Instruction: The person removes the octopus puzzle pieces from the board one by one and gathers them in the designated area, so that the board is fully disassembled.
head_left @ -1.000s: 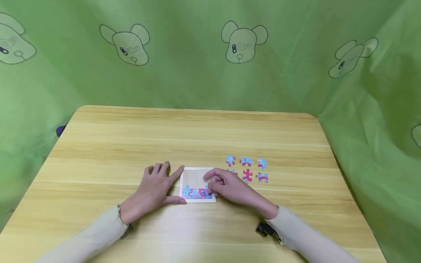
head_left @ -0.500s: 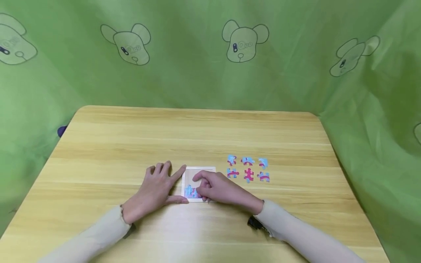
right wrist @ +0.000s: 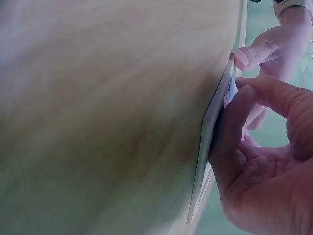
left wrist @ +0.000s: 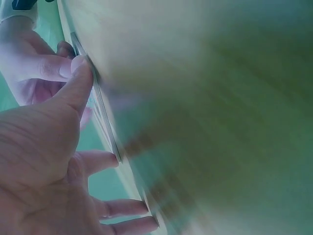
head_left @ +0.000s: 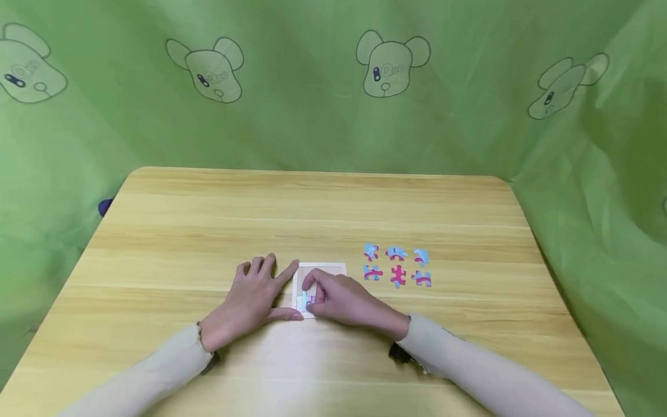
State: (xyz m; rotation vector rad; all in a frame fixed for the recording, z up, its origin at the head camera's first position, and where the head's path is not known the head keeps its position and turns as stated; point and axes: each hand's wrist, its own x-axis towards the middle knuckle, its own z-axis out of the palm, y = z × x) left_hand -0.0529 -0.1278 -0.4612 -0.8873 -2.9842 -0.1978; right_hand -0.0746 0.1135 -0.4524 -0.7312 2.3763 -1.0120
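Forearms in pale sleeves lie at 8 and 4 o'clock in the head view; left hand is spread, index finger and thumb wide apart, tips touching the two left corners of the wooden frame, remaining fingers fanned towards 12 o'clock; it braces the edge and grips nothing; right hand is bent over the frame from 3 o'clock, fingers curled, index finger and thumb a small gap apart at the tips; can't tell whether it pinches a piece or just presses down.

Frame lies flat on the worktop, at 3 o'clock from the left hand and 10 o'clock from the right, partly covered by the right; fitted pieces show at its 8 o'clock corner, right at the right hand's fingertips; loose pieces sit at 2 o'clock from the right hand, apart from the frame, none touched.

Count: two hands; one frame; six loose pieces, two rows of three; fitted ones can't be counted, right hand hides part.
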